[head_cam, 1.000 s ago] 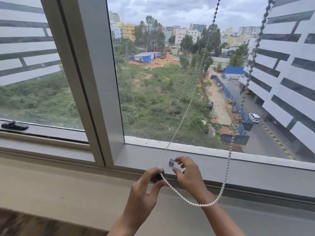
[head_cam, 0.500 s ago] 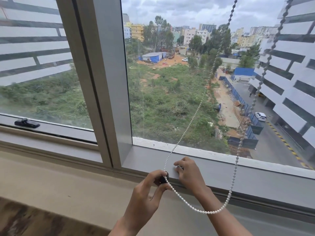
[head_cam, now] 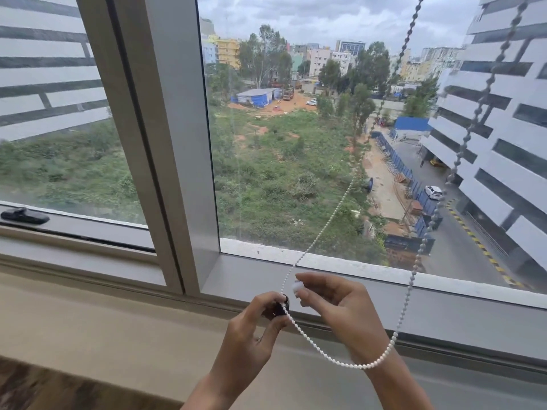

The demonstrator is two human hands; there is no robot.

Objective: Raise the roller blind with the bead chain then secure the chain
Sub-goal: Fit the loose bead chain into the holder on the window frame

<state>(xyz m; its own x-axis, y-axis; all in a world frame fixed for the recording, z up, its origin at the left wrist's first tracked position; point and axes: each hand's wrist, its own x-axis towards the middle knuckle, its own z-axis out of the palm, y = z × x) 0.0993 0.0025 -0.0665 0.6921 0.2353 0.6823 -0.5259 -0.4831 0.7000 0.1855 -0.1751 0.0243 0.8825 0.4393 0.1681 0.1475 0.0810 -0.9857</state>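
Note:
The white bead chain hangs in a loop from the top right, in front of the window glass. Its left strand runs down to my left hand, which pinches a small black piece on the chain between thumb and fingers. From there the loop sags under my right wrist and climbs again at the right. My right hand is held just above the lower window frame, with a small white piece between its fingertips. The roller blind itself is out of view.
A thick grey mullion divides the window to the left of my hands. A black window handle sits on the left pane's frame. Below lies a beige sill ledge, with a wood-patterned surface at the bottom left.
My right hand reached to the small white piece on the lower frame and has now lifted off the frame with it between its fingertips. My left hand kept its pinch on the black piece.

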